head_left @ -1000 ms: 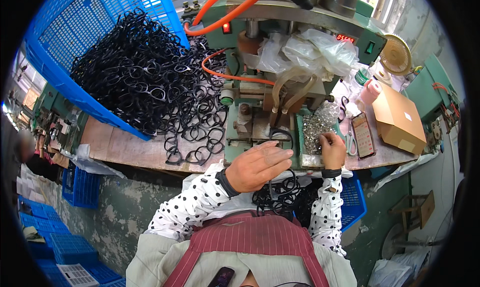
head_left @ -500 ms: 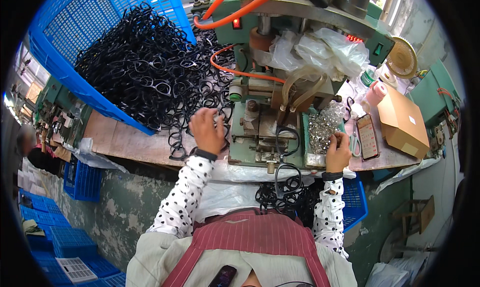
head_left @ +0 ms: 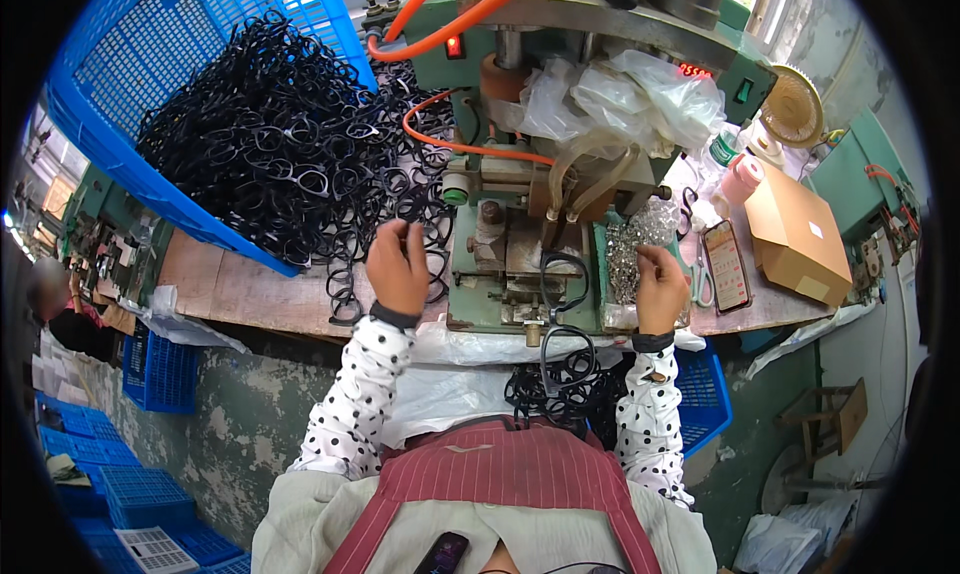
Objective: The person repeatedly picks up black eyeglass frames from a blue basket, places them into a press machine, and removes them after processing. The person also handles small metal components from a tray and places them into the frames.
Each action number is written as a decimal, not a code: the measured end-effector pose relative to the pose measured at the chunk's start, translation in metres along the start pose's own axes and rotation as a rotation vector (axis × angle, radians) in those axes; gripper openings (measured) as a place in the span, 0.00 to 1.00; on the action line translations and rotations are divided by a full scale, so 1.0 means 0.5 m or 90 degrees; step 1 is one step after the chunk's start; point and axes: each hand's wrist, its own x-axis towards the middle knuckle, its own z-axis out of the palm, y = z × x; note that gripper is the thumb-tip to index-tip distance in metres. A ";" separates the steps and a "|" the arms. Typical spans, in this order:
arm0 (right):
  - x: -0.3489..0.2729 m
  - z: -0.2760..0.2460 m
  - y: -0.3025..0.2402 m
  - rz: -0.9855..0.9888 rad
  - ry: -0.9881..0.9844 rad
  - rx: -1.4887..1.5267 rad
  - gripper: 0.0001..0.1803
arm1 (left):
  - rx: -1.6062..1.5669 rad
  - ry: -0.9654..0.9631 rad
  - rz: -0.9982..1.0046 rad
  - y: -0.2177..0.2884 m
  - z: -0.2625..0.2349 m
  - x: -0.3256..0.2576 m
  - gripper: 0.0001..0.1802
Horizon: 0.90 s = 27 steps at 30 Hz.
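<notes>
My left hand (head_left: 397, 274) is raised over the table beside loose black eyeglass frames (head_left: 342, 296), fingers and thumb a little apart, nothing visible in them. My right hand (head_left: 661, 290) is at a tray of small shiny metal parts (head_left: 622, 259), its thumb and fingertips pinched together. Whatever they hold is too small to make out. Between the hands stands a green machine (head_left: 475, 299). A black eyeglass frame (head_left: 566, 328) hangs at its front, one rim against the fixture, the other below the table edge.
A tilted blue crate (head_left: 215, 232) spills a heap of black frames at left. More frames (head_left: 545, 394) lie at my lap. Right of the tray are scissors (head_left: 703, 286), a phone (head_left: 727, 264) and a cardboard box (head_left: 800, 236). Orange hoses (head_left: 480, 152) cross the machine.
My left hand has drawn its spread fingers closer together. My right hand has shifted up and left over the metal parts. The view has moved slightly; the hanging frame stays at the machine.
</notes>
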 end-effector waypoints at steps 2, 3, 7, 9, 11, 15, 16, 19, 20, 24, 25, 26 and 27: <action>0.007 0.000 -0.046 0.141 -0.072 0.152 0.08 | -0.065 0.009 0.200 0.063 -0.019 -0.003 0.11; 0.008 0.001 -0.070 0.133 -0.074 0.199 0.08 | -0.086 -0.021 0.300 0.103 -0.036 0.004 0.14; 0.014 -0.012 -0.171 0.121 -0.136 0.339 0.10 | -0.195 -0.127 0.484 0.195 -0.026 -0.008 0.25; 0.012 -0.014 -0.210 0.160 -0.178 0.376 0.12 | -0.263 -0.201 0.494 0.219 -0.018 -0.009 0.26; 0.013 -0.004 -0.227 0.191 -0.173 0.474 0.20 | -0.316 -0.216 0.485 0.215 -0.001 -0.017 0.24; 0.014 0.019 -0.233 0.215 -0.190 0.442 0.26 | -0.315 -0.206 0.496 0.213 0.009 -0.028 0.23; 0.016 0.024 -0.243 0.215 -0.189 0.433 0.26 | -0.302 -0.194 0.505 0.213 0.010 -0.031 0.22; 0.018 0.044 -0.267 0.188 -0.145 0.492 0.29 | -0.292 -0.167 0.501 0.210 0.011 -0.039 0.21; 0.016 0.057 -0.259 0.181 -0.134 0.529 0.30 | -0.275 -0.161 0.512 0.207 0.013 -0.045 0.21; 0.012 0.049 -0.246 0.171 -0.167 0.460 0.30 | -0.222 -0.145 0.539 0.197 0.018 -0.049 0.21; 0.009 0.046 -0.238 0.145 -0.168 0.442 0.29 | -0.214 -0.143 0.542 0.197 0.017 -0.048 0.21; 0.005 0.043 -0.226 0.118 -0.170 0.424 0.29 | -0.216 -0.150 0.535 0.197 0.015 -0.050 0.21; 0.003 0.041 -0.216 0.089 -0.170 0.406 0.28 | -0.219 -0.154 0.530 0.198 0.015 -0.049 0.21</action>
